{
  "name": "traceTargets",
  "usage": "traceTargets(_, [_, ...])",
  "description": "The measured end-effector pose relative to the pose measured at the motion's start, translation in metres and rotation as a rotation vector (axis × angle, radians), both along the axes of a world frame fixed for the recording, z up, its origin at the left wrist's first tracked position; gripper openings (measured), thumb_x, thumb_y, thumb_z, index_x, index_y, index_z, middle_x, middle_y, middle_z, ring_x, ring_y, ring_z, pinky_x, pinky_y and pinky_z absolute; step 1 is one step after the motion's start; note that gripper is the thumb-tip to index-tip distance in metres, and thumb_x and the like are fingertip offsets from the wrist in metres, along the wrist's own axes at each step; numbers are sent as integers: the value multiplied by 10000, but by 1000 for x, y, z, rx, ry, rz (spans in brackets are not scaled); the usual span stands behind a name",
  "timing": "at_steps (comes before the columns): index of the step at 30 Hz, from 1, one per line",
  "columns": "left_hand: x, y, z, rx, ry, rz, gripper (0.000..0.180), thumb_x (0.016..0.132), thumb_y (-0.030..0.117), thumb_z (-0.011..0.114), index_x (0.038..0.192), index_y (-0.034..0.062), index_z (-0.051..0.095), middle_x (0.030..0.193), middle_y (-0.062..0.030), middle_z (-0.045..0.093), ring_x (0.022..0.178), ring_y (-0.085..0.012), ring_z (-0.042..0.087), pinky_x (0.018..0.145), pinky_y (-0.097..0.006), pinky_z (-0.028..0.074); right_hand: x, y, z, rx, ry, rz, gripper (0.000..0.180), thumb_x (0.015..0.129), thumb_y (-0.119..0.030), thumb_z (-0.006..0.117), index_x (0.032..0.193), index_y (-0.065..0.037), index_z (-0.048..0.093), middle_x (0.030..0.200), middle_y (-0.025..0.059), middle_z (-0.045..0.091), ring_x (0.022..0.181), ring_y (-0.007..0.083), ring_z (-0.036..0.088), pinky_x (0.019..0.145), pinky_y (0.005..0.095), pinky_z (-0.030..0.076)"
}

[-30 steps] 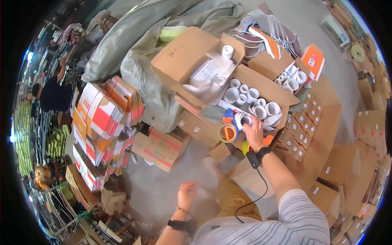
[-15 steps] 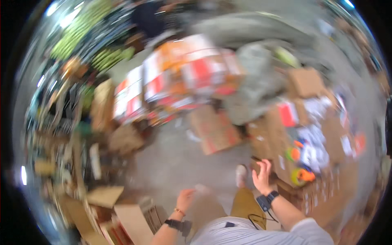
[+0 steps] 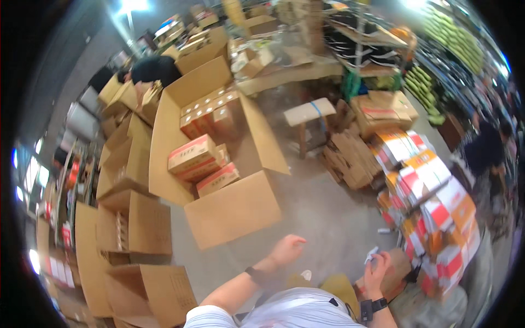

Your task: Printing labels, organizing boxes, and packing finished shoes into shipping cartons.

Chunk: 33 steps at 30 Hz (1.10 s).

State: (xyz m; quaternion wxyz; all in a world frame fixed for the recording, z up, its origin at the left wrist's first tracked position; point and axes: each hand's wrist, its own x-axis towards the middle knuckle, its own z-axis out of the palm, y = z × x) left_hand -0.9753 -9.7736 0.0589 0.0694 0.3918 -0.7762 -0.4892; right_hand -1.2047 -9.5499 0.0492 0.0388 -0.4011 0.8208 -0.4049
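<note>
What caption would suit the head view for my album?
Right hand holding a small whitish piece, left hand near an open carton of smaller boxes.

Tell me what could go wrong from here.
The small white item seems held near the fingertips of the right hand, so it might slip and drop.

The broad brown cardboard flap of the large open carton juts out toward the person and could catch the left hand or a leg.

The uneven stack of white, red and orange cardboard might slide if bumped.
</note>
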Motion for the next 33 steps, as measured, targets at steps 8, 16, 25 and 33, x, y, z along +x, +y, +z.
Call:
traceTargets(8, [-20,-152,-19,394,266,524,234,800,112,577,1026,55,593,998,-42,601,886,-120,556,764,-263,456,-121,-219,-30,68,-223,218,192,718,-15,564,901,-28,508,1020,111,407,954,249,433,841,329,364])
traceTargets(16, [-50,-284,-50,691,515,1295,268,817,101,564,1083,78,537,998,-39,575,870,-136,546,736,-274,453,-143,-535,-33,84,-564,628,144,810,-41,536,952,-19,519,908,48,493,804,119,489,732,236,417])
traceTargets(25, [-8,-362,-71,598,902,1885,294,866,271,538,1128,146,491,997,-31,540,884,-130,517,757,-282,432,9,-724,-28,658,-1047,1158,199,911,-177,454,1072,-61,461,852,11,519,749,86,510,695,208,428])
traceTargets(33, [77,-425,-192,-3,347,2199,525,868,285,520,1298,61,317,1339,-152,292,1261,-264,245,1026,-395,214,154,-828,-169,1020,-1044,1150,373,909,-312,423,1224,-113,404,1084,22,478,1000,148,466,787,377,433])
